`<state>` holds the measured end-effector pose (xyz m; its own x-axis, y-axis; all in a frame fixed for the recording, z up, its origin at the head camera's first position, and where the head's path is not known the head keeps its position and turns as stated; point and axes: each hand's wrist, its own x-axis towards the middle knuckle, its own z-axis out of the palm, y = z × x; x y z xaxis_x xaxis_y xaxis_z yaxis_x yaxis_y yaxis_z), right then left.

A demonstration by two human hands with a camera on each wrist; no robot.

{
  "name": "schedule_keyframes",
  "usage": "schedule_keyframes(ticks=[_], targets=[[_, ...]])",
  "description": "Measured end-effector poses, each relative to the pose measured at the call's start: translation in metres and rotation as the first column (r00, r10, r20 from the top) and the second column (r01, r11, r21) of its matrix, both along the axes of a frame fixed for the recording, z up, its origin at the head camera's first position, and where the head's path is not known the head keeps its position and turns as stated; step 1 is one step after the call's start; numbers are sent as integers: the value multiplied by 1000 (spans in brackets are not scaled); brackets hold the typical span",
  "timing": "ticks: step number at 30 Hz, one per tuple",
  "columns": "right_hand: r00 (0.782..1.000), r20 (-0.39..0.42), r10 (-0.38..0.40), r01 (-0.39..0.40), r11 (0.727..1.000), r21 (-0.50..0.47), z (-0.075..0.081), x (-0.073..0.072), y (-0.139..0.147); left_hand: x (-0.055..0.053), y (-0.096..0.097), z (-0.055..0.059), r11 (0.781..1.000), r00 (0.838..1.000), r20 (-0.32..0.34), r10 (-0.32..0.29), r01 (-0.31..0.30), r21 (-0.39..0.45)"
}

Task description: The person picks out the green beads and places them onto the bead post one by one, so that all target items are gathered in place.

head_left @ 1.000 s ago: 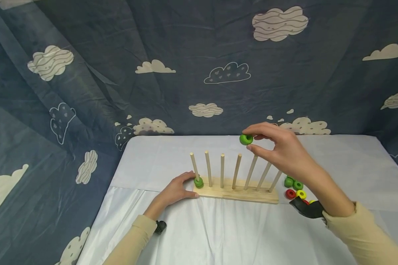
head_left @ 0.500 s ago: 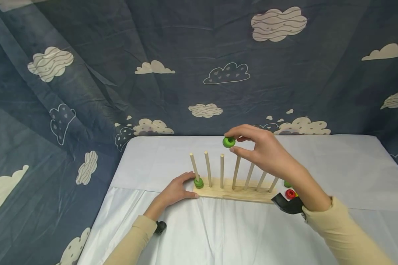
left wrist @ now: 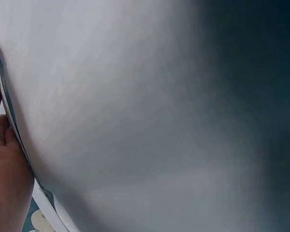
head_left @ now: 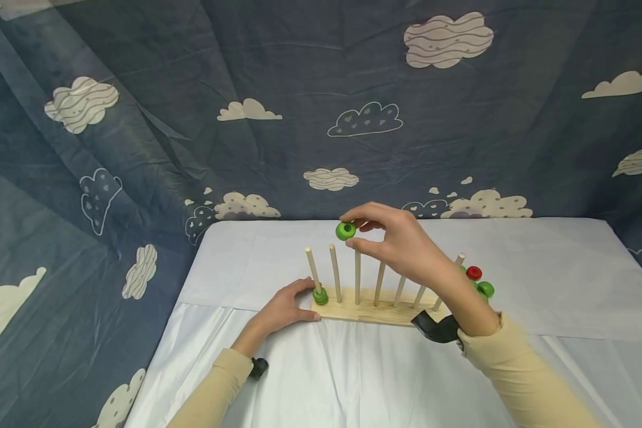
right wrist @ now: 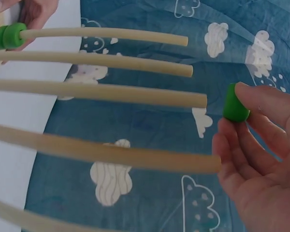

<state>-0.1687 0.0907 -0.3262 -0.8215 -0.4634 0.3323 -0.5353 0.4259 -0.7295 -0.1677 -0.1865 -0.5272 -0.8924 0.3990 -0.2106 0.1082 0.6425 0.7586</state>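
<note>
Cloth backdrop (head_left: pixel 289 148); right hand (head_left: pixel 401 245) pinches green ring (head_left: pixel 343 234).

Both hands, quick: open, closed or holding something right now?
Left hand: holding the left end of the wooden base.
Right hand: pinching a green ring, clear of the pegs.

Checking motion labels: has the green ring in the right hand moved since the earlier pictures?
Yes, leftward: in the head view, the green ring in the right hand is now closer to the leftmost peg, which stayed put.
</note>
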Motion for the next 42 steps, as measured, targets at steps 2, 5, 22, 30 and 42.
schedule_keyframes(ticks=[2,5,22,30,42], targets=[[1000,17,4,-4,1000,5,0,-1,-4,0,0,0,1000,1000,0,-1,1,-1],[999,48,17,-18,1000,17,0,-2,-8,0,0,-1,1000,1000,-3,-4,4,1],[988,72,135,-135,991,-1,-1,-14,-34,-1,-1,-6,1000,1000,-25,-4,4,2],[978,110,180,-187,980,62,2,-22,-44,-1,-2,-6,1000,1000,-23,-4,4,1],[952,204,228,-255,959,120,7,-28,-50,-2,-3,-7,1000,1000,-24,-15,16,23]])
